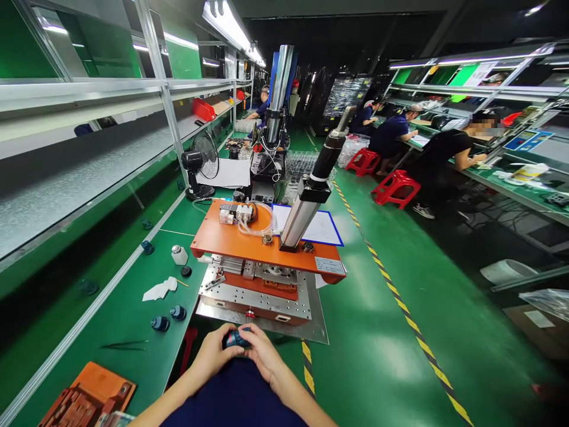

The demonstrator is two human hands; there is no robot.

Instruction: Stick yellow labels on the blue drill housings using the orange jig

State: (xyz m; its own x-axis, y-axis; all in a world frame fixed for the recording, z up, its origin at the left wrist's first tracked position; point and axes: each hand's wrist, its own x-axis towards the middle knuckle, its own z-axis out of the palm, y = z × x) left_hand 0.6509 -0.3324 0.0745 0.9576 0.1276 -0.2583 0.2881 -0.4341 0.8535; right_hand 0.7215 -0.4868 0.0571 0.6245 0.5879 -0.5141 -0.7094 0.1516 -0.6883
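Both hands meet low in the middle, in front of the orange press machine (267,243). A small dark blue part (236,338) with a reddish spot is held between them. My left hand (216,350) curls its fingers and thumb round the part's left side. From the right, my right hand (261,350) grips the same part with fingers over its top. The part's far side and underside are hidden by the fingers. Two similar dark blue parts, one nearer (160,323) and one farther (178,312), stand on the green table to the left.
Black tweezers (123,345), a white bottle (179,255), crumpled tissue (160,289) and an orange-brown fixture (104,385) lie on the left table. A black fan (200,163) stands behind. The machine's metal base plate (317,314) has an edge near the hands. Seated people work at right.
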